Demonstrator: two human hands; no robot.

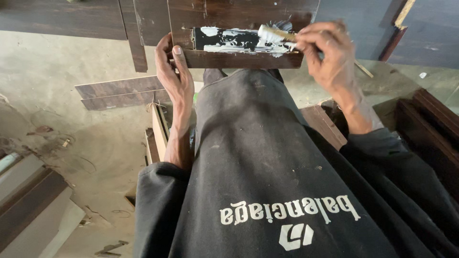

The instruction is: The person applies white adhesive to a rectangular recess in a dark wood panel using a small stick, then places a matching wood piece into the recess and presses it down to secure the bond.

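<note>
Head view: your left hand [173, 71] grips the left end of a dark wooden piece [241, 58] held out past your knees — its recess smeared with white glue [224, 40]. Your right hand [327, 52] is closed around a small brush [275, 34] touching the glue.

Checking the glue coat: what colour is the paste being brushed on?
White paste, on dark wood; head view.

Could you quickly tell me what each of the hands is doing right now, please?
Left hand: closed on the left end of the dark wooden piece, thumb on its face.
Right hand: closed on a brush spreading white paste.
</note>
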